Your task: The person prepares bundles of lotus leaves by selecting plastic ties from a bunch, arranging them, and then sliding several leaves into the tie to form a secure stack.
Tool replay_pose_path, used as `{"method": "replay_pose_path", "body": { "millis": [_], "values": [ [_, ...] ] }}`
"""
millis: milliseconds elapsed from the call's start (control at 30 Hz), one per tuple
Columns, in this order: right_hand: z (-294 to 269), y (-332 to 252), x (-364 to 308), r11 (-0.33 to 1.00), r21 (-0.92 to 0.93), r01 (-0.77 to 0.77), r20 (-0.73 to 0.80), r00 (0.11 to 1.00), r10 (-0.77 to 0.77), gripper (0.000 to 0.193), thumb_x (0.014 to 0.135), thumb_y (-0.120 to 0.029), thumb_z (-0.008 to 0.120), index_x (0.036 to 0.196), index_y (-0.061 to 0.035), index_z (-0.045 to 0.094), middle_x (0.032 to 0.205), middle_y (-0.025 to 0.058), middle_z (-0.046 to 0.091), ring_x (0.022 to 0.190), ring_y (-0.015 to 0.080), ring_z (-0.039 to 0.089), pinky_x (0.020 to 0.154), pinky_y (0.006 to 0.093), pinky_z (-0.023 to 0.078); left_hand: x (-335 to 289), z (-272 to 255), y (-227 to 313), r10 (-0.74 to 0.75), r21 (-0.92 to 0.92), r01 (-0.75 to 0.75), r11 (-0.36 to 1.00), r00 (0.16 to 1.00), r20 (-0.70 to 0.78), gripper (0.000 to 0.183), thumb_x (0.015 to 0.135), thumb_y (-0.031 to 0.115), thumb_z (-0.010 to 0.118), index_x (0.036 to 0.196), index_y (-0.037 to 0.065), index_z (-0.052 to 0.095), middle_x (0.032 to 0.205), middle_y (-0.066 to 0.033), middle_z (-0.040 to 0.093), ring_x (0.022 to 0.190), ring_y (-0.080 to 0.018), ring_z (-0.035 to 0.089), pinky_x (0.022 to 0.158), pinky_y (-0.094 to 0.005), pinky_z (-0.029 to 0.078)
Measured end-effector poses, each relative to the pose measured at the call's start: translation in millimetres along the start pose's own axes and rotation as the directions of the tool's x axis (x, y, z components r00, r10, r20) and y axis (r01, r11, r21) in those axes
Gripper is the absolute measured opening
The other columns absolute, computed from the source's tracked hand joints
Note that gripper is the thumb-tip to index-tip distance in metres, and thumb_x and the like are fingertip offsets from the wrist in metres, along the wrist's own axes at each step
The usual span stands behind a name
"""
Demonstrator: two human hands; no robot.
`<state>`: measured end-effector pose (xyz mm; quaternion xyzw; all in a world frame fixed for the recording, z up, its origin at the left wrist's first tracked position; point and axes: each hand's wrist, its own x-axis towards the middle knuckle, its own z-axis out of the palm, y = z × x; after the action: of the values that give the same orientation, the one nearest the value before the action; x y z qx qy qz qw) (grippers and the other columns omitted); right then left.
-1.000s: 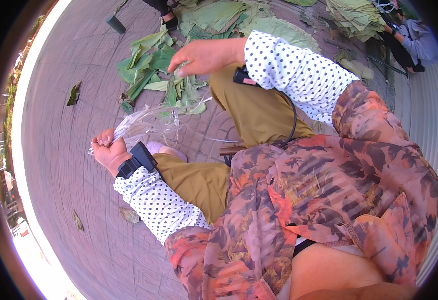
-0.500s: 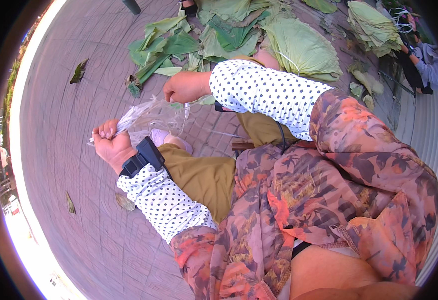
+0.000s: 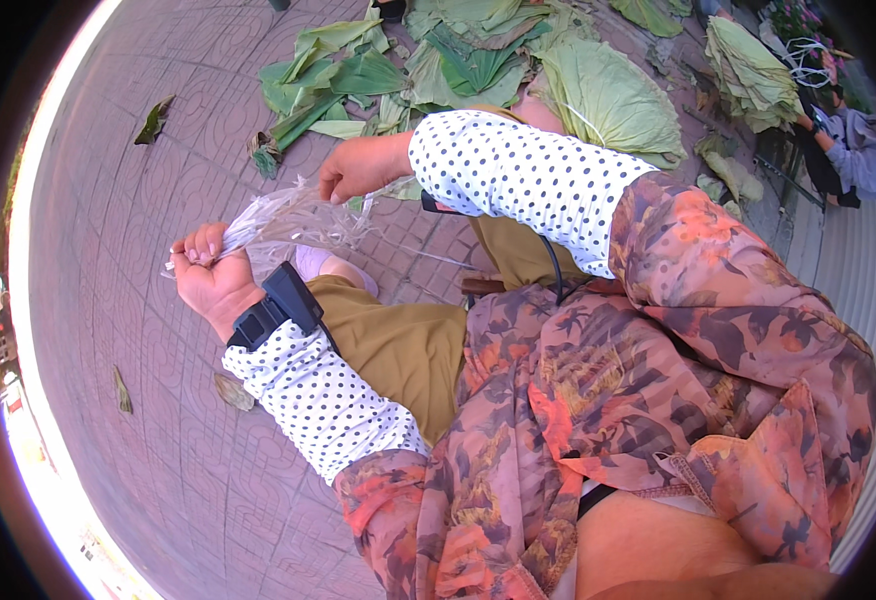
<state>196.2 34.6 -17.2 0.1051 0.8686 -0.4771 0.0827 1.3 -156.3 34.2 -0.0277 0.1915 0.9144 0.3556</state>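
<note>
the left hand was closed in a fist around one end of a bundle of white strands, which fanned out above the paving — the right hand, fingers mostly curled, was at their loose side, its grip unclear. green leaves lay beyond.

My left hand plus my right hand: two. Dotted sleeves on me: two. Bunch of white strips: one, too tangled to count singly. Pale leaf stacks: two. Loose leaves off to my left: three.
</note>
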Motion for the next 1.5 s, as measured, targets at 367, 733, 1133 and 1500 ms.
{"method": "replay_pose_path", "body": {
  "millis": [367, 733, 1133, 1500],
  "values": [
    [-2.8, -12.2, -9.8, 0.968, 0.24, 0.068, 0.01, 0.997, -0.073, 0.03, 0.099, -0.017, 0.057, 0.125, -0.0092, 0.068, 0.127, 0.0086, 0.068, 0.118, 0.0186, 0.061, 0.103, 0.0306, 0.044, -1.6, -4.4, 1.9, -0.022, -0.011, 0.022, 1.0, 1.0, -0.007, 0.027, 0.108, 0.022, 0.038, 0.084, 0.012, 0.045, 0.059, 0.0013, 0.03, 0.05, -0.0129, 0.028, 0.049, -0.0299, 0.03],
    [-4.9, -9.0, -15.5, 0.931, 0.353, 0.091, 0.105, 0.985, -0.137, 0.028, 0.096, -0.023, 0.065, 0.119, -0.0092, 0.069, 0.108, 0.0004, 0.07, 0.104, 0.011, 0.06, 0.091, 0.0295, 0.046, -0.3, -5.8, -2.5, -0.019, 0.005, 0.018, 1.0, 1.0, 0.01, 0.029, 0.108, 0.023, 0.038, 0.083, 0.011, 0.045, 0.061, 0.0009, 0.03, 0.052, -0.0133, 0.028, 0.05, -0.0307, 0.029],
    [-25.6, -8.3, -20.4, 0.906, 0.422, 0.04, 0.004, 0.999, -0.046, 0.024, 0.095, -0.028, 0.066, 0.097, -0.0042, 0.068, 0.079, 0.0012, 0.064, 0.072, 0.0103, 0.059, 0.069, 0.0255, 0.048, 3.7, -9.6, 6.0, -0.041, 0.011, 0.041, 0.999, 0.998, 0.046, 0.028, 0.108, 0.024, 0.039, 0.084, 0.011, 0.045, 0.061, 0.0008, 0.03, 0.051, -0.0132, 0.028, 0.049, -0.0308, 0.028],
    [-56.9, 3.9, -50.6, 0.934, 0.321, -0.156, 0.136, 0.984, 0.117, 0.044, 0.101, -0.046, 0.052, 0.11, -0.006, 0.068, 0.09, 0.0022, 0.066, 0.067, 0.0096, 0.056, 0.07, 0.0259, 0.048, 8.5, -24.1, 40.1, -0.029, -0.028, 0.027, 0.999, 0.997, -0.071, 0.025, 0.102, 0.015, 0.043, 0.077, 0.012, 0.041, 0.058, 0.0012, 0.029, 0.049, -0.0134, 0.028, 0.047, -0.0307, 0.027]
  ]
}}
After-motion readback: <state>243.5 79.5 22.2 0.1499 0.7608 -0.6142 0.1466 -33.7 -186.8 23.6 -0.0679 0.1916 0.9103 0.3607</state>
